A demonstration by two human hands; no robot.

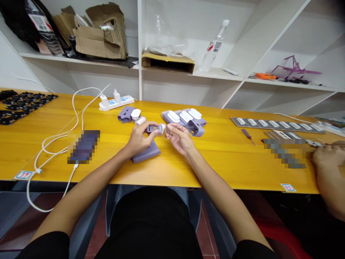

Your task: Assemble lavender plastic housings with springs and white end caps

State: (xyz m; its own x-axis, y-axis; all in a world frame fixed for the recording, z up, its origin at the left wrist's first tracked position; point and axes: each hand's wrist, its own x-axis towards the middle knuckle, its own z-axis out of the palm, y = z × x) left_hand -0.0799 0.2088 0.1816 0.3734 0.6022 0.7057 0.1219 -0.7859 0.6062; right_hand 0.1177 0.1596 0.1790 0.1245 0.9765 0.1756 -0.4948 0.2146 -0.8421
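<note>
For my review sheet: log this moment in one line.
left hand: holds purple part | right hand: touches it | under hands: purple cover | surface: yellow table

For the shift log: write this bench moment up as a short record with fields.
setting: yellow worktable before white shelves
left hand: left hand pinches a small purple and white part above the table
right hand: right hand meets the same part from the other side
under the hands: purple casing lying flat
behind the hands: tray of white pieces, purple housing
left side: white power strip with cables, rows of black parts
right side: red screwdriver, another person's hand
</note>
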